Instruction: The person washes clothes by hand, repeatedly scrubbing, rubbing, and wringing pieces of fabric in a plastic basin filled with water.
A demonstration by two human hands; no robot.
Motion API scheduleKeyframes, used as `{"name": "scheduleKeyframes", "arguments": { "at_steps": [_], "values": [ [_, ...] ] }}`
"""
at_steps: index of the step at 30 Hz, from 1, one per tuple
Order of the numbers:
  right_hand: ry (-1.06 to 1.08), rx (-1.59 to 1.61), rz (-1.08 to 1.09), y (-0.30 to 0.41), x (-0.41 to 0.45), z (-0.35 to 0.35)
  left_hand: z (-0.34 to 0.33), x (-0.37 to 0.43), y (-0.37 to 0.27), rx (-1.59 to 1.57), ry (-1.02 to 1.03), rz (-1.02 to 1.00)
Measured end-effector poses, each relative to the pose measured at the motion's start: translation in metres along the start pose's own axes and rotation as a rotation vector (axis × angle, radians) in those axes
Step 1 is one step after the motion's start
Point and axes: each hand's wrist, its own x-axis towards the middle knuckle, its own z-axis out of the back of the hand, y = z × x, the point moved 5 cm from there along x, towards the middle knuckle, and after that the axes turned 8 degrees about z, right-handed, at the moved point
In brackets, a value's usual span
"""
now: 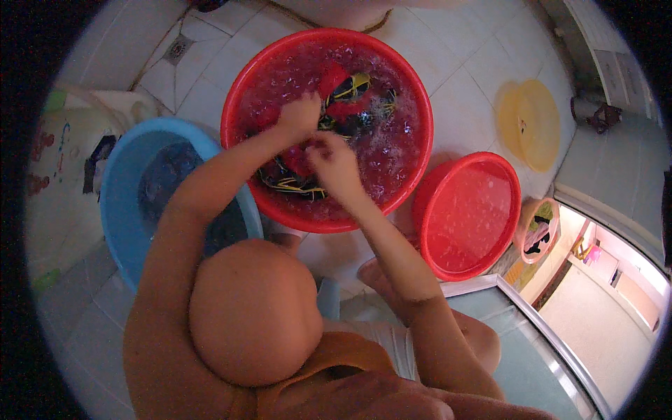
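A large round red plastic basin (pixel 426 126) holds water with some foam and a wet garment. The garment (pixel 349 107) is red and black with yellow stripes, partly under the water. Both hands are over the basin, close together near its middle. My left hand (pixel 301 116) bends down at the wrist onto the cloth, and its fingers are partly hidden. My right hand (pixel 336 163) has its fingers curled at a red part of the garment, just nearer to me. Blur hides the exact grip of each hand. More dark cloth with yellow lines lies below them.
A blue basin (pixel 113 210) with dark cloth in water stands at left. To the right are a smaller red basin (pixel 470 220) of water, a yellow basin (pixel 541 126) and a pink basket (pixel 551 226) of clothes. A glass-panelled door (pixel 541 341) is at lower right, a floor drain (pixel 178 49) at upper left.
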Motion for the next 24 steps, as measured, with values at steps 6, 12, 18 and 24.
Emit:
{"name": "scheduleKeyframes", "arguments": {
  "at_steps": [6, 12, 18, 24],
  "values": [
    [-0.504, 0.521, -0.500, -0.078, 0.017, -0.009, 0.008, 0.012, -0.011, -0.034, 0.545, -0.166],
    [-0.191, 1.626, -0.844, -0.042, 0.033, 0.003, 0.086, -0.085, -0.088, -0.406, 0.173, -0.304],
    [-0.367, 1.529, -0.478, -0.058, 0.043, 0.017, 0.093, -0.060, -0.064, -0.417, 0.022, -0.295],
    [-0.292, 1.047, -0.265, 0.012, 0.053, 0.043, 0.086, -0.034, -0.007, -0.845, 0.164, -0.337]
  ]
}}
